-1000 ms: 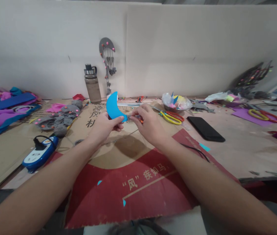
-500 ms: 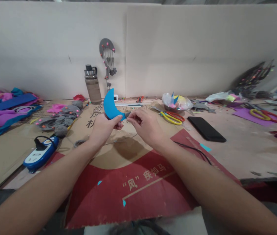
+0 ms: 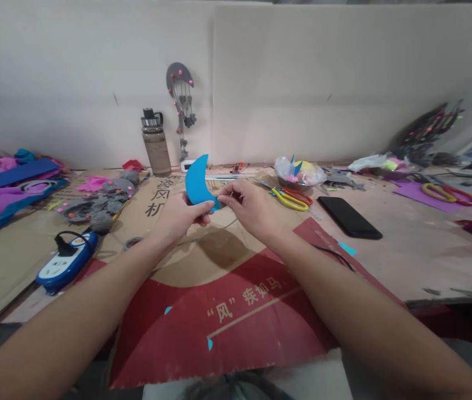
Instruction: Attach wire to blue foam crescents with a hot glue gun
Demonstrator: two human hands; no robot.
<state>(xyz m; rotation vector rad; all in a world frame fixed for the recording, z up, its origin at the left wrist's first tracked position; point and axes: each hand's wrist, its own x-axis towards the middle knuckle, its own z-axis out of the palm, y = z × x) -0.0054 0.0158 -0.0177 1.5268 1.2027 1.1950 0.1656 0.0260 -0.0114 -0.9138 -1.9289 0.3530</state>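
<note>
Both my forearms [image 3: 81, 305] reach forward and inward over the red-and-brown cardboard [image 3: 236, 339]. My left hand [image 3: 177, 215] pinches the blue crescent [image 3: 196, 182] by its lower part, thumb across its face, the upper tip pointing up. My right hand [image 3: 250, 206] curls in at the crescent's lower end, thumb and fingertips pressed together; I cannot tell what sits between them.

Blue crescent [image 3: 196, 182]: smooth, matt, felt-like | cardboard [image 3: 261, 344]: matt, rough-edged | bottle [image 3: 157, 151]: translucent smooth plastic | power strip [image 3: 63, 272]: smooth plastic, slight sheen | phone [image 3: 349, 218]: smooth face | grey ball [image 3: 102, 222]: fuzzy, matt
</note>
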